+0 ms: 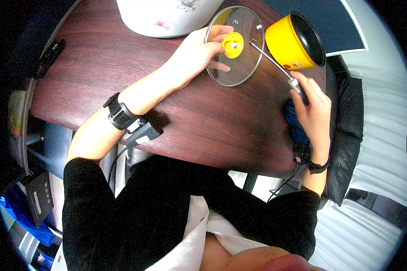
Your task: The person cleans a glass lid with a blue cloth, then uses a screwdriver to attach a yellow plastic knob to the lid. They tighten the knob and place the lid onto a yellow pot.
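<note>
My left hand [202, 50] grips a clear glass lid [244, 70] with a metal rim, tilted up above the table. Its thumb is by the yellow knob [233, 45], which has a screw at its centre, and the other fingers show behind the glass. In my right hand [313, 101] is a screwdriver [273, 62], its handle mostly hidden by the palm. The thin metal shaft points left toward the lid, its tip near the right side of the glass; whether it touches cannot be told. Right behind the screwdriver, a yellow pot [285, 43] with a black inside stands tilted in view.
A white rounded vessel with printed flowers [163, 20] stands at the far edge of the dark wooden table [203, 122]. Black bands with cabled modules [144, 133] sit on both wrists. A black cushion-like object [348, 135] lies beyond the right edge.
</note>
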Demonstrator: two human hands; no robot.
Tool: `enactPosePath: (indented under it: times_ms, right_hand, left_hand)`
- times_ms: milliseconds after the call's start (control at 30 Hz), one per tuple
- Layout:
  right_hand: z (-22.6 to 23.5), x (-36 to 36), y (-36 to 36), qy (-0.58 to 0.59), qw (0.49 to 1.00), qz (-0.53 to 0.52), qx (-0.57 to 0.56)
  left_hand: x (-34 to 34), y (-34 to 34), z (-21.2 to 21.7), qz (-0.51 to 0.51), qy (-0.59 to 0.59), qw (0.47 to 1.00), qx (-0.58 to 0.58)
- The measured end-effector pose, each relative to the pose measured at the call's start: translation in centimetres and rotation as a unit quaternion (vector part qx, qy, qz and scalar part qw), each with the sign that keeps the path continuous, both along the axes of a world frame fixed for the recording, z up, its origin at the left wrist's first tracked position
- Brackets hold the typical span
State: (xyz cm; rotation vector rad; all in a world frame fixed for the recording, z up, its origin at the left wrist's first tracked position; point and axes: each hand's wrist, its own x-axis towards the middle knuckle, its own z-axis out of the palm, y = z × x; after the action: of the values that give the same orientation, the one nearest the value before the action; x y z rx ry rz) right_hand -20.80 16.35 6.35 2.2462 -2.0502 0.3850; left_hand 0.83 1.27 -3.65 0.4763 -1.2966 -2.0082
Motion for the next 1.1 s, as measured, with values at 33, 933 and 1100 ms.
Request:
enactPosePath:
  times_ms: [33, 933, 1100]
  right_hand:
    - [-0.4, 0.1, 0.1, -0.037, 0.999, -0.007, 0.010]
    - [-4.2, 0.5, -2.3, -0.086, 0.993, -0.042, 0.068]
    - [-4.2, 3.8, -6.7, -0.050, 0.995, 0.086, -0.008]
  left_hand:
    - [0.0, 0.0, 0.0, 0.000, 0.001, 1.000, -0.003]
    - [0.3, 0.4, 0.2, 0.005, 0.011, 1.000, 0.023]
    - [0.4, 0.4, 0.1, -0.016, 0.004, 1.000, 0.024]
